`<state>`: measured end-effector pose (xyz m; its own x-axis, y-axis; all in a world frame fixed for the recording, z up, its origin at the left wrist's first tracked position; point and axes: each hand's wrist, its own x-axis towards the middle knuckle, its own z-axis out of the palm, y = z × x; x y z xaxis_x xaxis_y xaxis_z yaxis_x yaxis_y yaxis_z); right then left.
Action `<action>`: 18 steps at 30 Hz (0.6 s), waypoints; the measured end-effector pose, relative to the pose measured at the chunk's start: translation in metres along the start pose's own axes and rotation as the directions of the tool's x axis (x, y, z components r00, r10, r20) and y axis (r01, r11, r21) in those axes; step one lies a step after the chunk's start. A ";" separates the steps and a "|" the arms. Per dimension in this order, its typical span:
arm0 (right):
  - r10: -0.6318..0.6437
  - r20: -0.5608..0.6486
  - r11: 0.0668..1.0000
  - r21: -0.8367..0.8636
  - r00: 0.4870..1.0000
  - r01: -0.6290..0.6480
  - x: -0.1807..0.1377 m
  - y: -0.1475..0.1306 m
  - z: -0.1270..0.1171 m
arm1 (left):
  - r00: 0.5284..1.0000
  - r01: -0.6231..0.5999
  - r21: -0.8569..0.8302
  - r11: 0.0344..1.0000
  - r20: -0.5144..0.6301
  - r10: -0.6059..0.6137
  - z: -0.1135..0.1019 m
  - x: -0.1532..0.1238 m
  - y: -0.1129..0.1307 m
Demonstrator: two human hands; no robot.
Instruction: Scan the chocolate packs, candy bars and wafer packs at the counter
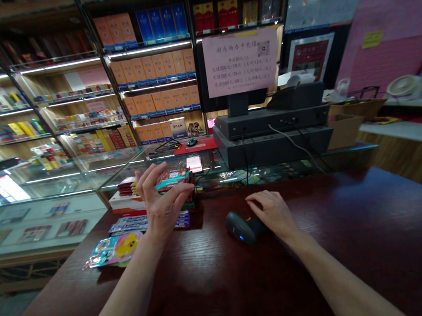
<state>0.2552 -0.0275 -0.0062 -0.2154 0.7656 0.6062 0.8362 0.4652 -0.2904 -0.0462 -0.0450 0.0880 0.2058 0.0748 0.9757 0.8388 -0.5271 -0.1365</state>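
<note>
My left hand (161, 198) is raised in front of the packets at the left of the dark wooden counter. Its fingers are bent but apart, with nothing visible between them. Behind it is a stack of red and teal snack packets (173, 178), partly hidden. My right hand (273, 211) is low over the counter, fingers bent and drawn together, with nothing seen in them. A black barcode scanner (241, 227) with a blue light lies just left of it; its handle runs toward my wrist, which hides the end. Purple-and-white packs (127, 225) and a colourful packet with a yellow figure (117, 249) lie left.
Beyond the counter (209, 289) stands a glass display case (123, 180). A black cash-register terminal (271, 126) carries a paper sign (241, 64). A cardboard box (345, 128) sits right of it. Shelves of boxed goods (154, 68) line the back wall.
</note>
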 end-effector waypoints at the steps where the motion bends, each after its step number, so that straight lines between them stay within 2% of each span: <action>1: 0.004 0.004 1.000 0.005 1.000 -0.004 0.000 0.000 0.000 | 1.000 0.002 -0.007 1.000 0.005 -0.002 0.000 -0.001 -0.001; 4: 0.019 0.027 1.000 0.020 0.999 -0.019 0.000 -0.003 0.000 | 0.998 0.024 -0.059 0.998 0.055 -0.021 0.000 -0.010 -0.002; 7: 0.050 0.060 0.997 0.050 0.997 -0.053 0.002 -0.005 0.001 | 0.970 0.112 -0.202 0.973 0.233 -0.064 0.001 -0.030 0.000; 9: 0.077 0.077 0.994 0.067 0.994 -0.082 0.004 -0.007 0.001 | 0.916 0.134 -0.315 0.940 0.402 0.004 0.002 -0.046 0.004; 11: 0.094 0.093 0.992 0.075 0.991 -0.101 0.008 -0.010 0.000 | 0.852 0.152 -0.371 0.916 0.519 0.069 0.002 -0.063 0.009; 18: -0.017 0.176 0.998 0.067 0.984 0.005 0.046 -0.025 -0.002 | 0.726 0.234 -0.383 0.893 0.680 0.101 0.009 -0.102 0.015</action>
<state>0.2253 -0.0053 0.0304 -0.3153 0.8239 0.4709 0.7994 0.4980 -0.3361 -0.0502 -0.0532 -0.0154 0.5769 0.5767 0.5785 0.6046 -0.7777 0.1723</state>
